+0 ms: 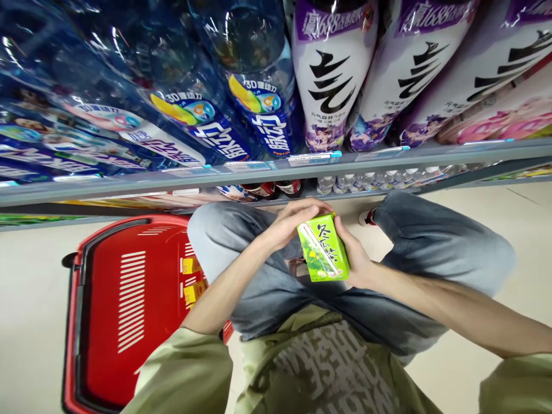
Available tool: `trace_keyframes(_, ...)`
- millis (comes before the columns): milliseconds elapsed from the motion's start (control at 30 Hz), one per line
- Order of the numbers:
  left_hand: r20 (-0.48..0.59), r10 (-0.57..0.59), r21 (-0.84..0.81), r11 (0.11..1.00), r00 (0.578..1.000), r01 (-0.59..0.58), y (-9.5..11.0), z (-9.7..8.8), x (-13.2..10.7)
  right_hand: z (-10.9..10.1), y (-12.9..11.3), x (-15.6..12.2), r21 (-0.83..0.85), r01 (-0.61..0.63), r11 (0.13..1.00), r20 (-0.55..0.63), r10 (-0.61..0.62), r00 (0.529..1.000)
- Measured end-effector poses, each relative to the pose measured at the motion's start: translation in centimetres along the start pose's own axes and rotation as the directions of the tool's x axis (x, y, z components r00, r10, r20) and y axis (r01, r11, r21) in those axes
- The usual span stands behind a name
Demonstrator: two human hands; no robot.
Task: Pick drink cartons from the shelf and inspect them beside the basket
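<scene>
A green drink carton (323,250) with dark Chinese lettering and a straw in a clear sleeve along its front is held between both hands above my bent knees. My left hand (293,224) lies along its left and far top edge, fingers curled over the back. Against the carton's right side presses my right hand (356,256), its fingers mostly hidden behind it. The carton is slightly tilted, with its printed face toward me.
A red shopping basket (159,299) with yellow labels stands on the floor at my left. Ahead runs a shelf edge (241,172) with price tags, carrying blue-labelled bottles (263,109) and purple-white bottles (330,80). Small clear bottles (371,179) fill part of the lower shelf.
</scene>
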State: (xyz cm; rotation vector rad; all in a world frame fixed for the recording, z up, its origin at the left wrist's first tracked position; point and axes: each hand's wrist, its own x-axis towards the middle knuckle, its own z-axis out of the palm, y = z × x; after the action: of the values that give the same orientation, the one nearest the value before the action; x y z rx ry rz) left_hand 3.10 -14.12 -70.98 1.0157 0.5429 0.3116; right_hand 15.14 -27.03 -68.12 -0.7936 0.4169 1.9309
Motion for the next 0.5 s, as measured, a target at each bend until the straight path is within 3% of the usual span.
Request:
trace_keyframes(267, 0.133, 0.027, -0.052, 0.998, 0.991, -0.020, -0.09, 0.13, -0.03, -0.75, 0.33, -0.21, -0.027, -0.028, 0.999, 0.143, 0.032, 0.989)
trace_keyframes(500, 0.249, 0.024, -0.002, 1.000, 0.968, -0.025, -0.07, 0.12, -0.50, -0.58, 0.24, -0.14, -0.077, 0.037, 0.996, 0.261, -0.016, 0.965)
